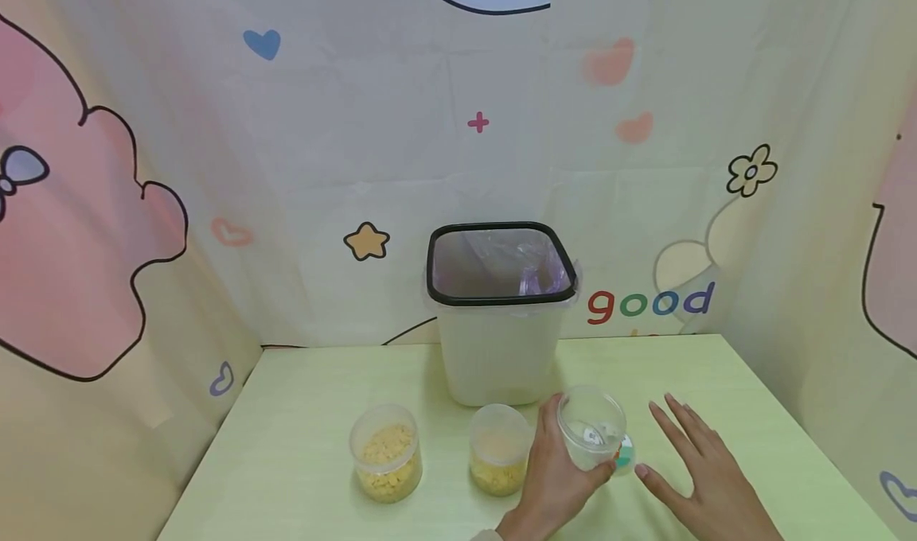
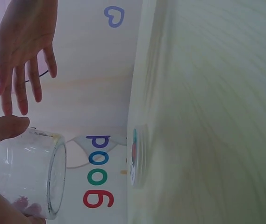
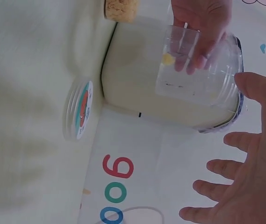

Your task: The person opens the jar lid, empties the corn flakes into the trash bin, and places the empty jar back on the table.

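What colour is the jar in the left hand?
The jar is clear and see-through, with no colour of its own; the left wrist view shows it best.

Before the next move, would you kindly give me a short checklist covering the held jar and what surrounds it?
1. Clear, cylindrical plastic jar gripped: ok, the left hand holds it above the pale tabletop.
2. Right hand free: ok, fingers spread, holding nothing.
3. Round lid with coloured print lying flat: ok, on the tabletop.
4. Held jar free of residue: cannot tell; a small yellow patch shows through its wall in the right wrist view.
5. White bin with black rim lined: ok, a translucent bag shows inside.
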The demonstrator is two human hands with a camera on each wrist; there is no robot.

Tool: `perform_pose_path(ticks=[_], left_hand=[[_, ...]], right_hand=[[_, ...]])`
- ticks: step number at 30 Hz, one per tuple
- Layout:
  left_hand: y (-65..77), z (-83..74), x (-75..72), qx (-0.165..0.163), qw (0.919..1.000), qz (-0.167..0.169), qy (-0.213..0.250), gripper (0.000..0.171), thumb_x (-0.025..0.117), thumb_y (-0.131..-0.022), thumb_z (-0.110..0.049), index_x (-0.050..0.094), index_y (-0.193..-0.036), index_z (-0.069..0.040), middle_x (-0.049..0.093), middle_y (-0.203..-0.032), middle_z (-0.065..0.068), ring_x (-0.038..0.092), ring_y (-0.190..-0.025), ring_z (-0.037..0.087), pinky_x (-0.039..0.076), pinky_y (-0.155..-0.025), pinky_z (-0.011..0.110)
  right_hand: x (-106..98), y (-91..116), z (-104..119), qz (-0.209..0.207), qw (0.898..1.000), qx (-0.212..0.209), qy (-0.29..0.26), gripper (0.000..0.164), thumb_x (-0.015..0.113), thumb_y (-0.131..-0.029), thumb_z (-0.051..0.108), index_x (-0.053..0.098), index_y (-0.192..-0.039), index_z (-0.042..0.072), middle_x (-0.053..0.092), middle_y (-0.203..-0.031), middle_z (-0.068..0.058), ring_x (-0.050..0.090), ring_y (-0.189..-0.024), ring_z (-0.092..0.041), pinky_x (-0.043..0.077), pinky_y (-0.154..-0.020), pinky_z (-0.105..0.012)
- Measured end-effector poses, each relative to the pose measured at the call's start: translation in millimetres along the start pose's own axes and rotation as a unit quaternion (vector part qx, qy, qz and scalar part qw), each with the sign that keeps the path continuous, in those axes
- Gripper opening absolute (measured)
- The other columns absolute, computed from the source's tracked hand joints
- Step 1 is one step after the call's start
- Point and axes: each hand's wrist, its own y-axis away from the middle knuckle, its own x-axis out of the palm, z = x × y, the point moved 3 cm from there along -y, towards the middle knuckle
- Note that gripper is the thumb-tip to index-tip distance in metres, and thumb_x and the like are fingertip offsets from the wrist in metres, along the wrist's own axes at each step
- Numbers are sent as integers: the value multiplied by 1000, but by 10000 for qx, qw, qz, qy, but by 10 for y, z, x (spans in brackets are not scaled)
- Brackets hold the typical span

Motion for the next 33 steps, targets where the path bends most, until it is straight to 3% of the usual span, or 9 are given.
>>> perform_pose_path(ticks=[7,23,28,33], left_hand=[[-5,88,84,-247,9993,118,-250,98,88,-67,-26,30,-147,-18,50,-138,-3,53,-124,13,49,-101,34],[30,313,211,-731,9937,419,-737,100,88,-66,-24,31,-147,-14,45,-142,1,50,-129,18,46,-108,35],[16,370,241,-666,9937,425,-796,100,89,-65,-25,32,-146,-13,47,-140,2,52,-127,18,46,-107,34],[1,416,280,-729,9934,496,-736,99,90,-65,-25,33,-145,-12,48,-137,2,52,-125,17,47,-107,34]], right_hand=[[20,21,-45,69,9999,84,78,82,73,-85,38,33,-154,24,30,-160,-8,20,-151,-25,-10,-123,-26],[94,81,-95,93,9999,91,-26,81,74,-84,37,34,-153,24,32,-159,-9,22,-149,-21,-6,-126,-37],[111,83,-113,297,9992,268,42,80,71,-86,41,32,-154,25,32,-158,-11,26,-145,-32,-13,-123,-32],[112,79,-118,412,9984,380,44,81,70,-87,42,29,-155,28,32,-158,-11,30,-140,-38,-13,-124,-36]])
